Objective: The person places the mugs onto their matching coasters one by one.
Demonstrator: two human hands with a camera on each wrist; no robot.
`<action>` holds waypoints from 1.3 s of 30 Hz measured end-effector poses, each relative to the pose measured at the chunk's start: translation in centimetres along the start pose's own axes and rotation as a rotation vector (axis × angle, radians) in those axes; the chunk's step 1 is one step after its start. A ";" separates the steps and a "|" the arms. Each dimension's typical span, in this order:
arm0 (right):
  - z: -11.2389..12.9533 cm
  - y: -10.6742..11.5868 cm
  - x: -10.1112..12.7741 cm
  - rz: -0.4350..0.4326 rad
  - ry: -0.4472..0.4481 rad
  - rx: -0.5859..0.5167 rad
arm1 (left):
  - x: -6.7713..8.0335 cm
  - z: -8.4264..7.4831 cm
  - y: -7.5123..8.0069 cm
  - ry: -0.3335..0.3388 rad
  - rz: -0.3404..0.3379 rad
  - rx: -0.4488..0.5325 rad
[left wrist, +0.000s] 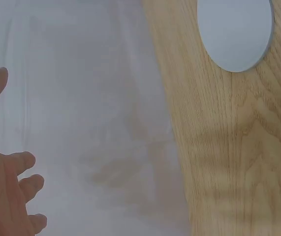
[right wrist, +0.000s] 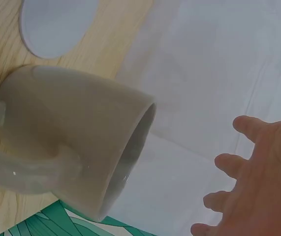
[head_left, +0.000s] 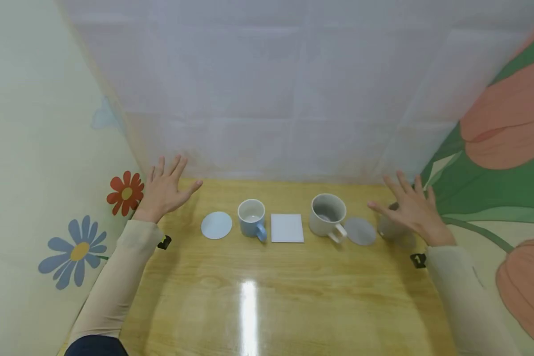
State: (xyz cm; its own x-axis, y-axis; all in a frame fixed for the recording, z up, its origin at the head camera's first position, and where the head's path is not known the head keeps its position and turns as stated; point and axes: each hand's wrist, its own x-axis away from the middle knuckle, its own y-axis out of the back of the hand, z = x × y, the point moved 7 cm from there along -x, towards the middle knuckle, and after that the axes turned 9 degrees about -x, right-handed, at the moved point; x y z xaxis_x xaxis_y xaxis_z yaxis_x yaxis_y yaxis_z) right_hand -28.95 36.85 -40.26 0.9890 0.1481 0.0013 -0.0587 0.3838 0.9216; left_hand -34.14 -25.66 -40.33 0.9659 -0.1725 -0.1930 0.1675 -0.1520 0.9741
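Both hands hover over a wooden table [head_left: 267,291] with fingers spread, holding nothing. My left hand [head_left: 164,190] is at the back left, nearest a round pale blue coaster [head_left: 216,225]; the left wrist view shows its fingers [left wrist: 24,162] and that coaster [left wrist: 234,32]. My right hand [head_left: 409,210] floats just above a grey mug [head_left: 391,228] at the right. In the right wrist view this mug [right wrist: 71,142] shows its handle, with a grey round coaster [right wrist: 56,24] beyond it and the open right hand [right wrist: 263,187] apart from it.
A row crosses the table's far part: a blue mug [head_left: 252,217], a square white coaster [head_left: 287,227], a white mug [head_left: 327,213], a grey round coaster [head_left: 360,231]. A white cloth wall [head_left: 267,99] closes the back; patterned walls stand on both sides.
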 end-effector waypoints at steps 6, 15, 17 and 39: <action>0.6 0.0 0.6 -0.033 0.020 -0.031 | 0.6 -0.1 0.1 -0.009 -0.001 0.029; 2.4 -0.2 1.4 -0.091 0.077 -0.066 | 2.2 -0.5 -0.9 -0.016 -0.014 0.042; 2.8 -0.3 1.7 -0.092 0.084 -0.071 | 2.5 -0.5 -0.9 -0.016 -0.021 0.044; 8.0 -1.8 2.5 -0.180 0.251 -0.157 | 5.0 -1.2 0.1 -0.035 -0.078 0.123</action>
State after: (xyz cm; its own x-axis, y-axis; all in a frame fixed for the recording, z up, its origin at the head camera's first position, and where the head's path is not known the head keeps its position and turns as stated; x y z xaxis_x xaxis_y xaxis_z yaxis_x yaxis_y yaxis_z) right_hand -25.30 29.28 -38.83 0.9222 0.2772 -0.2698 0.0748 0.5566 0.8274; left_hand -29.03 -25.35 -41.03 0.9431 -0.1889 -0.2735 0.2142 -0.2836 0.9347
